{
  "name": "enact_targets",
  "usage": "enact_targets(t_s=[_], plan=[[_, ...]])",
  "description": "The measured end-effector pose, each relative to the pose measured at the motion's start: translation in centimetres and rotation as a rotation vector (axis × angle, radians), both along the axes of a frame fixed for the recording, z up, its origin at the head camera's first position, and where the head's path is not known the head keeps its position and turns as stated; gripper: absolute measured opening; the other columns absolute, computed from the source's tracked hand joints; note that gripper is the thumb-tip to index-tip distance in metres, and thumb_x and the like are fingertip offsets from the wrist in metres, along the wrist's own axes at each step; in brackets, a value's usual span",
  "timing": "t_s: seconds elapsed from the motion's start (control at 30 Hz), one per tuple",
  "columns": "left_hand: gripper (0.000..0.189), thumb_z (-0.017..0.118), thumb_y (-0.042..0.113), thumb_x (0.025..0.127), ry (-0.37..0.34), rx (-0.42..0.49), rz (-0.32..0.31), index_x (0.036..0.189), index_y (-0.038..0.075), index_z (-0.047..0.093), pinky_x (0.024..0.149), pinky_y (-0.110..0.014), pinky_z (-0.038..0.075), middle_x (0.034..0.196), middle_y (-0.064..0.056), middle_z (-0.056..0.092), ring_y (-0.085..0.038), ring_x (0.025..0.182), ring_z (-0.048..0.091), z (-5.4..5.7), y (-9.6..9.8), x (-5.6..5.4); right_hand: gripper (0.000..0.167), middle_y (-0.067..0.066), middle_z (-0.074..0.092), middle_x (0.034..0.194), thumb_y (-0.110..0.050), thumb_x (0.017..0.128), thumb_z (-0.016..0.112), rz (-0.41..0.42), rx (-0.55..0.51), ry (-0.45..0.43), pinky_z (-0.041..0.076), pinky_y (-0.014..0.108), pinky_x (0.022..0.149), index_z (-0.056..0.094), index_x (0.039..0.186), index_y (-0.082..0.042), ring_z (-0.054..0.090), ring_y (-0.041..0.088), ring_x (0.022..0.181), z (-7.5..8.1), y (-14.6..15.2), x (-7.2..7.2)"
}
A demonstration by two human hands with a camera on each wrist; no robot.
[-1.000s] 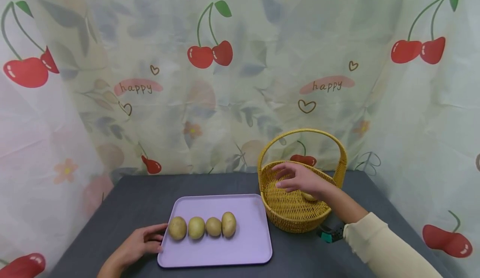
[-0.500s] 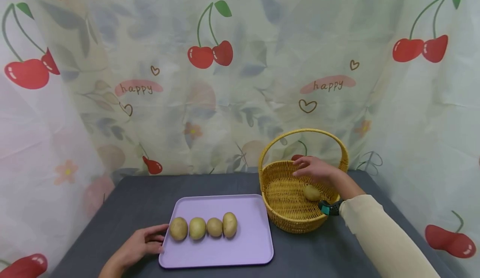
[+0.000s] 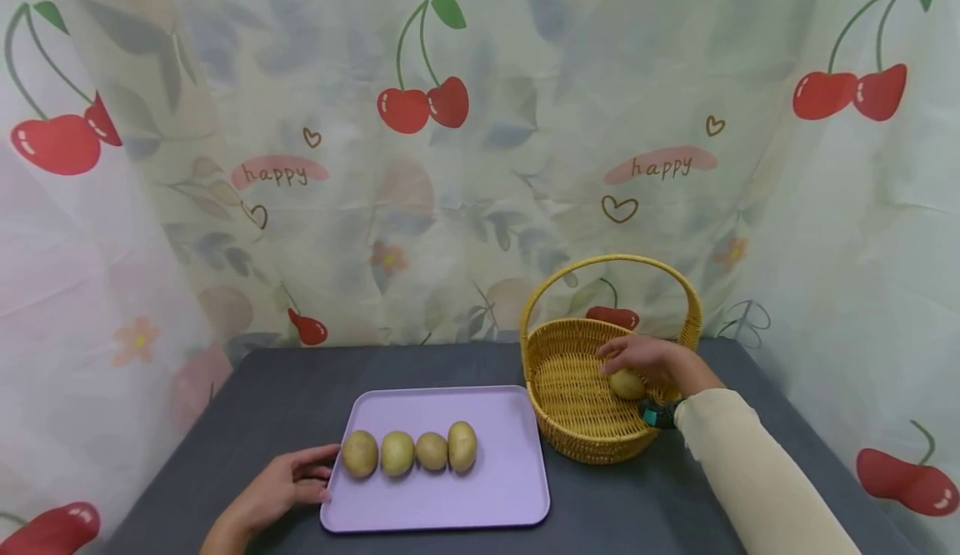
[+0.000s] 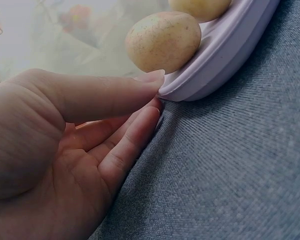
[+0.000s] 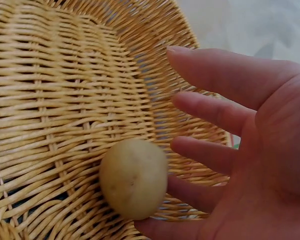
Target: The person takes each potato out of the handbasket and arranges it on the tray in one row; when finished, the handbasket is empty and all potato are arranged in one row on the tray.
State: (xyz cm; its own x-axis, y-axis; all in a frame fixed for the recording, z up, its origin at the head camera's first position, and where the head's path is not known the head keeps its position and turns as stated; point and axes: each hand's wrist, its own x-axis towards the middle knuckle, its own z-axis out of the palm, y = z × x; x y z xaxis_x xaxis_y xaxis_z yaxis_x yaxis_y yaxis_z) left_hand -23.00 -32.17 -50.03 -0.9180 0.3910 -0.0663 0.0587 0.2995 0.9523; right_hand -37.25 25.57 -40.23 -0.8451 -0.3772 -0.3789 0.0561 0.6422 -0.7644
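My left hand point(image 3: 273, 488) is at the left edge of a lilac tray point(image 3: 502, 488); in the left wrist view its thumb and fingers pinch the rim. Several potatoes stand in a row on the tray, the leftmost potato point(image 4: 164, 42) closest to that hand. My right hand point(image 3: 645, 357) reaches into a yellow wicker basket point(image 3: 573, 409), its fingers spread and loosely bent with nothing held. Just beside those fingers, a single potato point(image 5: 134, 179) lies on the basket's woven bottom, the lower fingertips right at its side.
The basket's tall arched handle point(image 3: 611, 258) rises over the right forearm. Both tray and basket stand on a dark grey cloth-covered table point(image 3: 435, 365). A cherry-print curtain point(image 3: 480, 205) hangs behind and at both sides.
My right hand has moved right and lowered towards the potato in the basket, with its fingers empty throughout. My left hand has stayed at the tray's edge.
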Motion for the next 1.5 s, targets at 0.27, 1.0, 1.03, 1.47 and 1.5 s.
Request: enact_targets(t_s=[0.27,1.0,1.03,1.47,1.5], plan=[[0.068,0.072,0.004,0.085,0.007,0.005,-0.004,0.137,-0.020,0.036,0.077,-0.027,0.052,0.115,-0.024,0.061,-0.014,0.098,0.060,0.1,0.1,-0.1,0.044,0.020,0.052,0.133,-0.021,0.090,0.068,0.077,0.173,0.079,0.037,0.055,0.098,0.060,0.127,0.002,0.042,0.042,0.126,-0.9,-0.2,0.4],[0.064,0.069,0.002,0.087,0.053,0.020,-0.048,0.136,-0.022,0.034,0.077,-0.025,0.052,0.115,-0.028,0.060,-0.008,0.097,0.060,0.0,-0.1,0.0,0.045,0.011,0.058,0.100,-0.007,0.079,0.076,0.122,0.150,0.174,0.049,0.041,0.071,0.064,0.122,0.002,0.053,0.023,0.082,-0.2,-1.4,0.9],[0.064,0.069,0.002,0.087,0.051,0.022,-0.048,0.136,-0.022,0.034,0.077,-0.025,0.052,0.115,-0.028,0.060,-0.008,0.097,0.060,0.0,-0.1,0.0,0.045,0.011,0.058,0.100,-0.007,0.079,0.076,0.110,0.124,0.186,0.049,0.041,0.071,0.064,0.121,0.001,0.053,0.024,0.081,0.0,-1.5,1.0],[0.065,0.069,0.002,0.087,0.023,0.024,-0.032,0.137,-0.021,0.034,0.077,-0.026,0.052,0.117,-0.027,0.059,-0.008,0.098,0.060,0.0,0.0,0.1,0.044,0.011,0.060,0.104,-0.016,0.085,0.076,0.055,-0.114,0.392,0.050,0.047,0.074,0.063,0.125,-0.003,0.056,0.024,0.082,0.9,-3.1,3.5],[0.065,0.069,0.001,0.087,0.026,0.026,-0.033,0.136,-0.021,0.034,0.077,-0.026,0.052,0.117,-0.027,0.059,-0.009,0.097,0.060,0.0,0.0,0.1,0.044,0.011,0.060,0.105,-0.017,0.085,0.077,0.063,-0.130,0.415,0.050,0.047,0.073,0.063,0.124,-0.003,0.057,0.024,0.083,0.9,-3.3,3.7]])
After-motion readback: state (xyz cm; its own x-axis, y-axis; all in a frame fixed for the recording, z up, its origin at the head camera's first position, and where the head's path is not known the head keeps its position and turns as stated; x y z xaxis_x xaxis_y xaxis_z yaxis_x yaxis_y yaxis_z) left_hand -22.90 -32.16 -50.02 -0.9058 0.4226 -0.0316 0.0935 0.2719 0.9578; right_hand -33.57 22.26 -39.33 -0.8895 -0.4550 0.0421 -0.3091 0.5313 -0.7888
